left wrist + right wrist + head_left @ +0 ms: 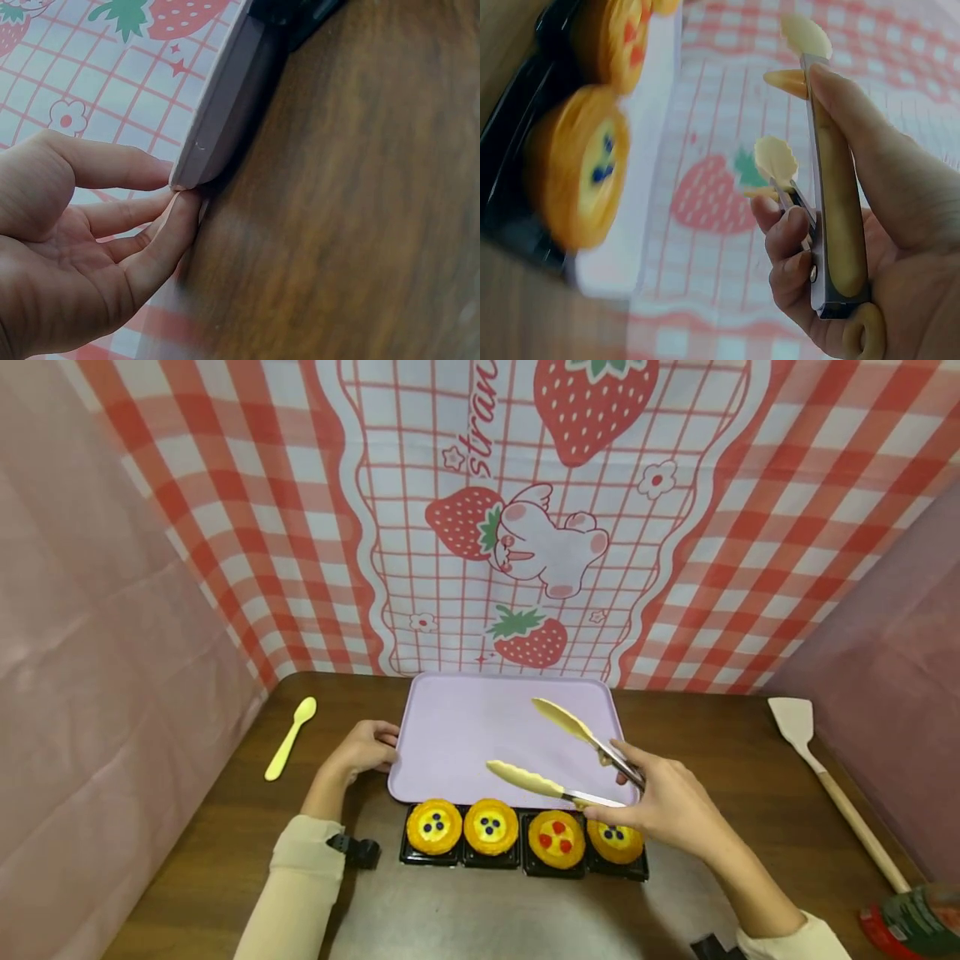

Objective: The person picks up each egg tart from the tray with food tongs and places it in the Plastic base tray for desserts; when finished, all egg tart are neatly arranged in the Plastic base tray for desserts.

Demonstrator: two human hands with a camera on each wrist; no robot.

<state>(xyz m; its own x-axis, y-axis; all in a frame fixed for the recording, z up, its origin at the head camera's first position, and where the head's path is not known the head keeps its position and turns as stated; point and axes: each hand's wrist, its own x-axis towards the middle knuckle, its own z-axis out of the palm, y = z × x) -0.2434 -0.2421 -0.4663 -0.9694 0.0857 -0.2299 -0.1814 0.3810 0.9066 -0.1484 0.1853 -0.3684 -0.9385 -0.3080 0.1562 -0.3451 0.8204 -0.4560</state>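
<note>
My right hand (671,802) holds kitchen tongs (525,779) with pale yellow scalloped tips and metal arms. The tongs' arms are spread apart over the right part of a lilac tray (465,718), with nothing between the tips. In the right wrist view the thumb lies along one arm of the tongs (840,202) and the fingers curl around the other. At the tray's left edge, my left hand (363,750) pinches the rim; the left wrist view shows thumb and fingers meeting at the tray's edge (217,127).
In front of the tray stand egg tarts in black holders: two blue-dotted tarts (434,827) at left, one red-dotted tart (557,839), and another blue-dotted tart (615,841) partly behind my right hand. A yellow spoon (291,739) lies left, a spatula (840,797) and jar (918,918) right.
</note>
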